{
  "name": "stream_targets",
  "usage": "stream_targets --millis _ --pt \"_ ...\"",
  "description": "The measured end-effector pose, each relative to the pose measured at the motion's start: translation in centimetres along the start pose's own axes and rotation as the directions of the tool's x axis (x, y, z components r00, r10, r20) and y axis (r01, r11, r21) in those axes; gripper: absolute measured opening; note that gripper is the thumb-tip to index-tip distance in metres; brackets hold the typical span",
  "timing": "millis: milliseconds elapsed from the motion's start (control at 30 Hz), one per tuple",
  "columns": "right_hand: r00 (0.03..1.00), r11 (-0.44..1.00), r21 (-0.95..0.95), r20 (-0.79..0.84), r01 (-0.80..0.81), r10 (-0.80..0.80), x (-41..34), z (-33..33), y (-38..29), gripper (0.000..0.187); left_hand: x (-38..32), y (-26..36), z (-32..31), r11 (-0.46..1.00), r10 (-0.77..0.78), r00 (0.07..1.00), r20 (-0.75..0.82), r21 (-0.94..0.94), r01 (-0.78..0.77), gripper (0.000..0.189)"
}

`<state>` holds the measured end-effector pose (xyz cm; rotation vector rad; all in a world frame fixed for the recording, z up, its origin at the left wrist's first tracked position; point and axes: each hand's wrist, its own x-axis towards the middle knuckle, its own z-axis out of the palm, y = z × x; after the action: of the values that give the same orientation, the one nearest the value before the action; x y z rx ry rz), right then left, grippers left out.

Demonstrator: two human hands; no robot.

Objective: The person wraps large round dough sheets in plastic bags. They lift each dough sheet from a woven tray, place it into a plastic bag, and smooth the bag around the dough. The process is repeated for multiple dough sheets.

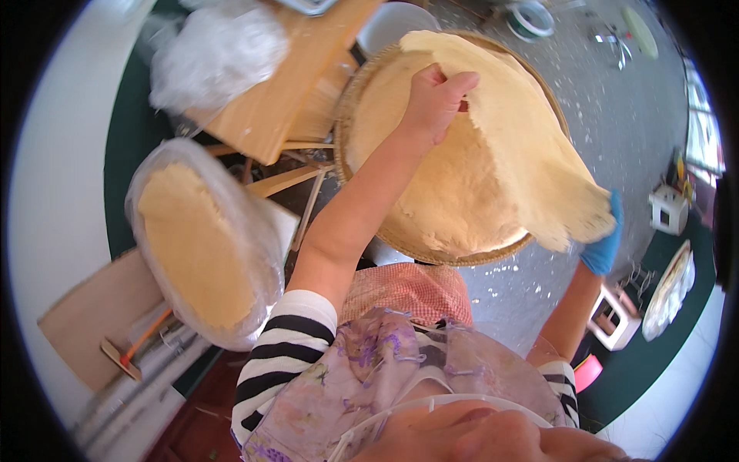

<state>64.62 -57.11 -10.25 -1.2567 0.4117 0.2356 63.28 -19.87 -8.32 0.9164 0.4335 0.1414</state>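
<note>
A thin, pale-yellow flatbread-like sheet (pixel 531 150) hangs between my two hands, its right part reaching past the tray's rim. My bare left hand (pixel 439 98) is closed at the sheet's left edge, with fingers curled and thumb on top. In a blue glove, my right hand (pixel 603 242) grips the ragged lower right edge, its fingers partly hidden by the sheet. Below lie more tan sheets (pixel 456 190), piled on a round tray with a braided rim (pixel 343 115). To my left, a plastic-wrapped stack of similar sheets (pixel 196 242) stands apart from both hands.
A wooden tabletop (pixel 306 75) with a clear plastic bundle (pixel 225 52) is at the upper left. A pale tub (pixel 398 26) stands behind the tray, and a basin (pixel 530 22) sits on the speckled floor. White stools (pixel 615 323) are at the right. An orange-handled tool (pixel 130 358) lies lower left.
</note>
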Motion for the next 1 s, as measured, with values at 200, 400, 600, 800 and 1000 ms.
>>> stream_targets --millis 200,400,600,800,1000 --pt "0.909 0.937 -0.064 0.274 0.343 -0.314 -7.3 14.8 -9.5 0.039 -6.1 18.7 -5.8 0.953 0.296 0.954 0.037 -0.082 -0.292 0.012" --pt "0.707 0.860 0.122 0.519 0.496 -0.481 -16.3 34.5 -10.8 0.042 -22.5 39.9 -17.6 0.828 0.559 0.828 0.040 -0.072 -0.555 0.011" --pt "0.499 0.716 0.089 0.657 0.693 -0.565 -29.4 48.1 -0.8 0.046 -48.5 41.5 -31.7 0.477 0.855 0.428 -0.294 0.120 -0.871 0.017" --pt "0.419 0.984 -0.112 0.894 -0.142 0.162 -37.7 49.5 17.9 0.044 -57.4 24.2 -40.1 0.489 0.602 -0.004 -0.798 0.373 -0.789 0.031" --pt "0.510 0.834 -0.542 0.749 0.104 0.423 -35.6 48.9 31.3 0.023 -57.0 8.9 -48.1 0.777 0.120 0.203 -0.972 -0.035 -0.629 0.017"
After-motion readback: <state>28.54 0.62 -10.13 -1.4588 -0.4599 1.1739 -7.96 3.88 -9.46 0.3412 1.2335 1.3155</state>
